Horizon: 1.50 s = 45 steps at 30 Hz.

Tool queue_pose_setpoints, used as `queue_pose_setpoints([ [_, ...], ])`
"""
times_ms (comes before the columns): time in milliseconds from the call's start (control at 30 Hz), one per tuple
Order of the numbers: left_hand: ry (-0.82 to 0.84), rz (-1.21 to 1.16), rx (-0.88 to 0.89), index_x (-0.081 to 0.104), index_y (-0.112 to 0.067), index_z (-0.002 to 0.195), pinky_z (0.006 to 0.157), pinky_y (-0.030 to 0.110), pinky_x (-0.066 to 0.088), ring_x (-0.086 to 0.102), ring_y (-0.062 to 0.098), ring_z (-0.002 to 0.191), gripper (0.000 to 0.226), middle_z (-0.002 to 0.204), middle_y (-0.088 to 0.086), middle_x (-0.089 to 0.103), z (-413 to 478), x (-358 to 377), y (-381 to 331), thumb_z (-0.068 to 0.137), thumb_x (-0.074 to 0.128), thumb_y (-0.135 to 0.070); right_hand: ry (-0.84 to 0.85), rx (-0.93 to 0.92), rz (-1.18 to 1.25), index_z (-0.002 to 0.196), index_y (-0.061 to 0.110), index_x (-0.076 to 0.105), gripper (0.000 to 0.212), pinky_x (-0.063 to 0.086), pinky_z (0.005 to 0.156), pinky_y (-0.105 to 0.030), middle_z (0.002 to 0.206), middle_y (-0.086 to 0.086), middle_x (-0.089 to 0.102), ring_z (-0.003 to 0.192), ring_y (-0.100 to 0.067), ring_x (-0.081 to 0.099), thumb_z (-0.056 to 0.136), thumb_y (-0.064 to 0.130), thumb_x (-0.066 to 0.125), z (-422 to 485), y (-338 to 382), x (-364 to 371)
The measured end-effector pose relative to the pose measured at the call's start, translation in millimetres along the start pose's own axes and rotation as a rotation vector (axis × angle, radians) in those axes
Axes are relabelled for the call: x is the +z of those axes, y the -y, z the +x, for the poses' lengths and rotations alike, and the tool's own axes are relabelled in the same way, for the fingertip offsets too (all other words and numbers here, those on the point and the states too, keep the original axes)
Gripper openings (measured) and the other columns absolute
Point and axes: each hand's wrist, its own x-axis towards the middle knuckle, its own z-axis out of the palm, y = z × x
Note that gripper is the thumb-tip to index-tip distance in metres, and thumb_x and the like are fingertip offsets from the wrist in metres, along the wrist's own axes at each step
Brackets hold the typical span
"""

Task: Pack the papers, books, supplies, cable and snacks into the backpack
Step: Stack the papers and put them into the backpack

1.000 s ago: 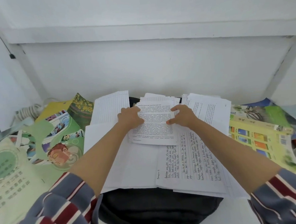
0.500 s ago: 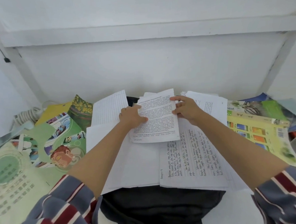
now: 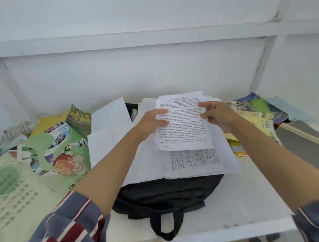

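White printed sheet (image 3: 183, 130): we hold it by both side edges, raised a little above the pile, between our hands.
Left hand (image 3: 151, 121): the thumb lies on the sheet's face and the fingers curl behind its left edge, gripping it.
Right hand (image 3: 216, 115): thumb and fingers pinch the sheet's right edge.
Paper pile (image 3: 191, 162): handwritten and lined sheets lie spread under our hands, covering the far part of the backpack.
Black backpack (image 3: 165, 195): it lies flat on the bench (image 3: 243, 200), beneath the papers and nearer to us than our hands, its carry loop at the bench's front edge.
Green books (image 3: 63, 151): overlapped, to the left of our left hand.
White cable (image 3: 15, 127): coiled beyond those books, far left.
Coloured books (image 3: 255, 107): fanned just right of our right hand.
Yellow packet (image 3: 239, 150): beside the papers, under our right forearm; we cannot tell what it is.
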Motion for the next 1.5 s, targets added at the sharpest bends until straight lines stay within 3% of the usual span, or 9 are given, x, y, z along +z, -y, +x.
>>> queue_pose_setpoints([
  [67, 0.023, 0.1, -0.027, 0.051, -0.01, 0.129, 0.094, 0.031, 0.044, 0.051, 0.024, 0.118, 0.051, 0.134, 0.007, 0.05, -5.9, 12.3, 5.8, 0.082, 0.062, 0.008, -0.029, 0.024, -0.118, 0.122, 0.0, 0.054, 0.043, 0.057, 0.075, -0.026, 0.115, -0.012, 0.06, 0.093, -0.023, 0.063, 0.082, -0.015, 0.057, -11.2, -8.7, -7.1],
  [167, 0.033, 0.216, -0.087, 0.05, -0.006, 0.128, 0.092, 0.028, 0.042, 0.048, 0.026, 0.121, 0.054, 0.135, 0.011, 0.048, -10.6, 29.2, 19.5, 0.078, 0.064, 0.011, -0.071, 0.068, -0.354, 0.124, -0.003, 0.054, 0.049, 0.045, 0.097, -0.037, 0.126, -0.018, 0.054, 0.107, -0.029, 0.056, 0.077, -0.012, 0.064, -24.6, -19.7, -9.3],
  [367, -0.082, 0.398, -0.119, 0.051, -0.012, 0.126, 0.105, 0.038, 0.039, 0.046, 0.029, 0.123, 0.053, 0.136, 0.01, 0.047, -9.5, 52.4, 34.5, 0.078, 0.067, 0.003, -0.028, 0.072, -0.832, 0.136, 0.007, 0.043, 0.063, 0.03, 0.104, -0.03, 0.144, -0.01, 0.038, 0.131, -0.026, 0.037, 0.079, 0.005, 0.069, -33.8, -31.3, 2.9],
  [467, -0.086, 0.499, -0.115, 0.047, -0.01, 0.132, 0.107, 0.038, 0.035, 0.043, 0.028, 0.127, 0.054, 0.139, 0.009, 0.044, -12.5, 60.3, 29.0, 0.081, 0.064, 0.001, -0.004, 0.093, -0.947, 0.14, 0.008, 0.037, 0.066, 0.028, 0.11, -0.036, 0.146, -0.01, 0.035, 0.134, -0.026, 0.032, 0.081, 0.007, 0.067, -35.8, -27.9, 8.8],
  [767, -0.146, 0.395, -0.169, 0.048, -0.01, 0.13, 0.106, 0.039, 0.037, 0.044, 0.03, 0.124, 0.054, 0.137, 0.011, 0.045, -22.7, 66.7, 23.5, 0.081, 0.062, 0.006, -0.043, 0.112, -0.716, 0.135, 0.004, 0.044, 0.069, 0.038, 0.1, -0.034, 0.139, -0.014, 0.04, 0.127, -0.03, 0.04, 0.072, -0.006, 0.071, -37.8, -31.2, 13.5],
  [933, -0.144, 0.239, -0.17, 0.051, -0.006, 0.127, 0.098, 0.033, 0.043, 0.046, 0.03, 0.122, 0.055, 0.134, 0.013, 0.047, -26.3, 63.3, 19.3, 0.077, 0.062, 0.014, -0.067, 0.12, -0.437, 0.128, 0.005, 0.051, 0.065, 0.039, 0.084, -0.029, 0.136, -0.014, 0.041, 0.122, -0.03, 0.042, 0.068, -0.017, 0.068, -41.1, -35.4, 6.9],
  [1200, -0.077, -0.198, -0.213, 0.054, -0.005, 0.125, 0.089, 0.034, 0.046, 0.05, 0.028, 0.111, 0.057, 0.129, 0.015, 0.052, -37.7, 60.6, 7.8, 0.076, 0.054, 0.025, -0.028, 0.149, -0.095, 0.117, 0.002, 0.057, 0.054, 0.05, 0.089, -0.045, 0.124, -0.02, 0.054, 0.108, -0.037, 0.054, 0.071, -0.025, 0.056, -40.3, -17.5, -9.4],
  [1400, -0.221, -0.083, -0.111, 0.055, -0.002, 0.123, 0.083, 0.025, 0.042, 0.05, 0.022, 0.103, 0.047, 0.121, 0.01, 0.053, -51.0, 32.4, -9.5, 0.081, 0.054, 0.018, 0.072, 0.099, 0.115, 0.122, 0.001, 0.054, 0.055, 0.057, 0.069, -0.028, 0.116, -0.015, 0.057, 0.099, -0.028, 0.058, 0.075, -0.026, 0.052, -34.3, -1.7, 17.5],
  [1500, -0.329, 0.018, -0.098, 0.057, -0.002, 0.12, 0.081, 0.026, 0.041, 0.05, 0.021, 0.102, 0.044, 0.117, 0.008, 0.053, -56.7, 3.1, -2.8, 0.079, 0.057, 0.016, 0.139, 0.115, 0.116, 0.125, 0.0, 0.051, 0.057, 0.053, 0.08, -0.033, 0.118, -0.015, 0.057, 0.101, -0.028, 0.058, 0.075, -0.026, 0.054, -31.4, -5.0, 49.9],
])
